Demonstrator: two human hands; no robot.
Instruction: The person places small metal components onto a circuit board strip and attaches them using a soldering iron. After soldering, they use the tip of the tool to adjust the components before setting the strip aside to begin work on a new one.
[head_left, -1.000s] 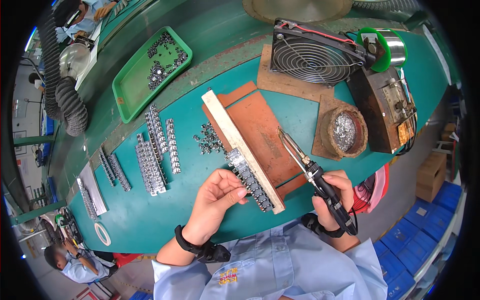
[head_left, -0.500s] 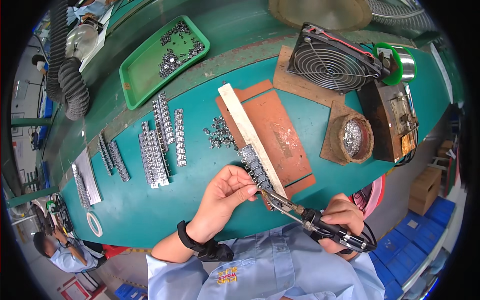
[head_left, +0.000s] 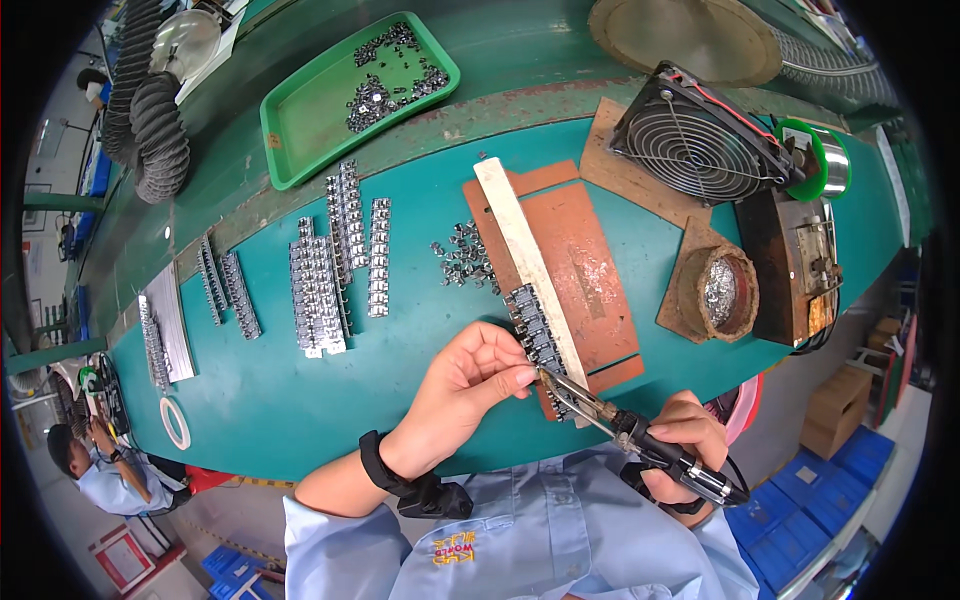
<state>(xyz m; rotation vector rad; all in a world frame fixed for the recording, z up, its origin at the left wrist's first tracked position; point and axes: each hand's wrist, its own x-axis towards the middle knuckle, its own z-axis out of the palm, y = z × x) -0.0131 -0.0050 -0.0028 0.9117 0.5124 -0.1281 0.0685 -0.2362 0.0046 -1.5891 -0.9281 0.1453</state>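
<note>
A green tray [head_left: 312, 125] stands on the far side of a green counter [head_left: 400, 370], small dark metal parts heaped toward its right end. To the right, a rough brown pot [head_left: 690, 297] holds crinkled silvery material. Nearer, a strip of metal connectors [head_left: 533, 322] lies along a pale bar [head_left: 515, 230] on a reddish-brown board [head_left: 590, 270]. The right hand [head_left: 690, 440] is clamped around a black-handled soldering iron [head_left: 640, 432], its metal end at the strip. The left hand [head_left: 465, 385] has thumb and forefinger at the strip's edge; whether they pinch anything cannot be told. The iron's tip is hard to make out beside the fingers, and the iron partly covers the strip's near end. A pink container [head_left: 745, 408] is mostly hidden behind the right hand.
</note>
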